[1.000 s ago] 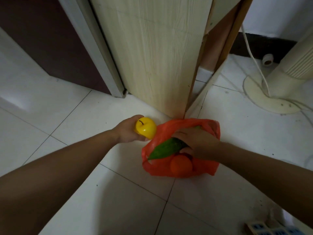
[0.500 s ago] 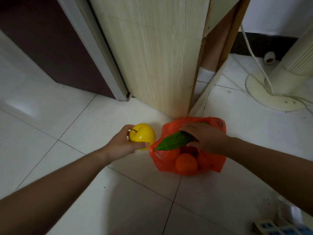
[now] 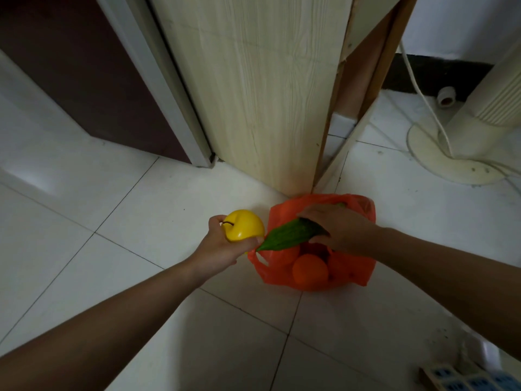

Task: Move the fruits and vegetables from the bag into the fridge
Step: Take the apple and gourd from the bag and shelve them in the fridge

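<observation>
Two pieces of produce firmly held

Left hand [image 3: 222, 249] wraps its fingers round a yellow apple [image 3: 244, 224], just off the 9 o'clock side of the red-orange plastic bag [image 3: 358, 266]. Right hand [image 3: 341, 230] clamps the thick end of a bumpy green gourd [image 3: 287, 235] over the bag's open mouth, pointed tip aiming at 9 o'clock, nearly meeting the apple. An orange [image 3: 310, 270] sits inside the bag, which rests on the tiled floor [image 3: 141, 221] at 6 o'clock of a pale wooden panel [image 3: 267, 94]. A fan base [image 3: 451, 167] stands at 2 o'clock.

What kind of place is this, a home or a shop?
Most likely a room in a home: a white tiled floor, a light wooden panel, a standing fan with its cord, and an orange bag of produce on the floor.
</observation>
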Demonstrator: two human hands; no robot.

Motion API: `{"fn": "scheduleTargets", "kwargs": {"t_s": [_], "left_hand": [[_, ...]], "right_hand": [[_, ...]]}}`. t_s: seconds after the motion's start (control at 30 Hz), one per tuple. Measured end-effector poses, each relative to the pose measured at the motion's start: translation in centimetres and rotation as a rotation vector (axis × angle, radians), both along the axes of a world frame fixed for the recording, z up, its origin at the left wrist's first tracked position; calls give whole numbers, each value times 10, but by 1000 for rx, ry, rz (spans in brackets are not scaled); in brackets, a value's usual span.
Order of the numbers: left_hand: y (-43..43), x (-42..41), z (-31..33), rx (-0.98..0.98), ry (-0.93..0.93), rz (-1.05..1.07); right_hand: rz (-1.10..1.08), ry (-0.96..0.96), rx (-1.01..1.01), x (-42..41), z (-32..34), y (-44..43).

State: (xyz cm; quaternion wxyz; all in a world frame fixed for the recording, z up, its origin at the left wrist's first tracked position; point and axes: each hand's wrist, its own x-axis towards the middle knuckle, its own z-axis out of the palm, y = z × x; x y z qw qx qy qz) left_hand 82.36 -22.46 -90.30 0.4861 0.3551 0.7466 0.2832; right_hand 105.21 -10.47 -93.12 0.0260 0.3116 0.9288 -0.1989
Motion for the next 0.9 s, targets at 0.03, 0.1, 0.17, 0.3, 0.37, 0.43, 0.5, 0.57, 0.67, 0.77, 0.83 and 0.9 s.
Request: {"fn": "scheduleTargets", "kwargs": {"t_s": [0.03,0.1,0.17,0.3,0.37,0.43,0.5,0.57,0.67,0.77,0.83,0.9], "left_hand": [[0,0,0,8,9,-18],[0,0,-1,26,38,-71],[0,-3,-2,22,32,-88],[-4,-11,-3,-13,20,-58],[-6,-15,-4,-28,-8,-24],[-7,-19,-5,-33,-16,-9],[-6,-23,-7,-40,26,-15],[-5,-25,-9,-40,71,-16],[-2,-26,-13,-23,109,20],[2,-23,-13,13,109,11],[6,-18,-12,41,107,4],[10,-13,-10,65,92,-7]], "right_hand": [[-2,2,-3,0,0,0],[-2,13,-7,2,0,-1],[-1,25,-7,3,-1,-1],[-16,53,-29,5,-2,2],[-26,72,-27,7,-1,4],[-59,96,-20,11,2,6],[-89,116,-10,15,5,9],[-110,153,0,18,11,11],[-126,269,10,21,24,9],[-131,343,27,21,37,5],[-138,370,29,18,44,2],[-146,406,28,14,51,-1]]}}
